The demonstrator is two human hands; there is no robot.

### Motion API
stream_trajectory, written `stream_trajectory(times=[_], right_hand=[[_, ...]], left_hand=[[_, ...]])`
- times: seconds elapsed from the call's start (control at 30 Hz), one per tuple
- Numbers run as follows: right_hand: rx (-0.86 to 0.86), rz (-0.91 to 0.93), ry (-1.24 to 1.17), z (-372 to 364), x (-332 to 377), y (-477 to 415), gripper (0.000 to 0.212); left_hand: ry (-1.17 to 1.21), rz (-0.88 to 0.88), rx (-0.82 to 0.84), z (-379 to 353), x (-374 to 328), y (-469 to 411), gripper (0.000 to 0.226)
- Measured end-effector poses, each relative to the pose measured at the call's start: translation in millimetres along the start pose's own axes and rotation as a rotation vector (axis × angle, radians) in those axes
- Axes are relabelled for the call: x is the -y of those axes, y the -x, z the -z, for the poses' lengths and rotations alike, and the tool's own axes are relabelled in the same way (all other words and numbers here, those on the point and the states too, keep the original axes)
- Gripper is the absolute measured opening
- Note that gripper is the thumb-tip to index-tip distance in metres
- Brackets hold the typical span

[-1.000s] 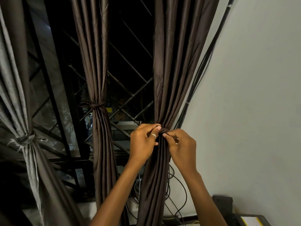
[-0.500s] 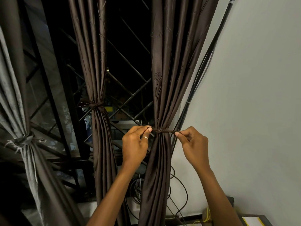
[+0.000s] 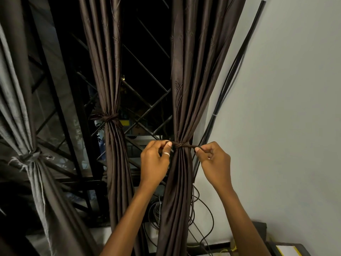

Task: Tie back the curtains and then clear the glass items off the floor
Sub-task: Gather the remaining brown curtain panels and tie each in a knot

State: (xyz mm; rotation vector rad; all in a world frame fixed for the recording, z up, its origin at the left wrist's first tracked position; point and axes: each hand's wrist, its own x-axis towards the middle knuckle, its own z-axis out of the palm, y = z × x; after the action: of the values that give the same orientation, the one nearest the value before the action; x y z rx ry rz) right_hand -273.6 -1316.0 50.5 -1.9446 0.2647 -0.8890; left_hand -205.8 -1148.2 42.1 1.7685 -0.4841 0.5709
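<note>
A dark brown curtain (image 3: 190, 80) hangs just left of the wall, gathered at its waist by a brown tie strip (image 3: 181, 145). My left hand (image 3: 155, 161), with a ring on one finger, pinches the strip's left end. The strip's right end is pinched by my right hand (image 3: 215, 161), and the strip runs taut between the two hands. A second brown curtain (image 3: 108, 71) to the left is tied at its waist (image 3: 109, 118). At the far left a grey curtain (image 3: 16, 100) is knotted too (image 3: 30, 157). No glass items are in view.
A dark window with a metal diamond grille (image 3: 147, 100) lies behind the curtains. Black cables (image 3: 238, 61) run down the white wall (image 3: 286, 108) and loop behind the curtain's lower part (image 3: 204, 209). A dark box with a yellow-edged sheet (image 3: 287, 250) sits at the bottom right.
My hands, close together at the knot a second ago, have moved apart sideways, pulling the tie strip's ends out and tightening it round the curtain.
</note>
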Motion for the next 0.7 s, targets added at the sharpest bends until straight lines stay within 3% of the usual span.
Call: stream_trajectory(times=[0.2,0.4,0.7], right_hand=[[-0.032,-0.062,-0.034,-10.9,4.3,4.0,0.01],[-0.052,-0.182,-0.023,-29.5,1.2,19.5,0.034],[0.084,-0.334,-0.057,-91.7,-25.5,77.2,0.019]], left_hand=[[0.04,0.067,0.008,-0.8,-6.9,1.6,0.021],[0.1,0.201,0.004,9.2,4.2,12.3,0.026],[0.133,0.552,-0.02,33.7,62.6,59.6,0.027]])
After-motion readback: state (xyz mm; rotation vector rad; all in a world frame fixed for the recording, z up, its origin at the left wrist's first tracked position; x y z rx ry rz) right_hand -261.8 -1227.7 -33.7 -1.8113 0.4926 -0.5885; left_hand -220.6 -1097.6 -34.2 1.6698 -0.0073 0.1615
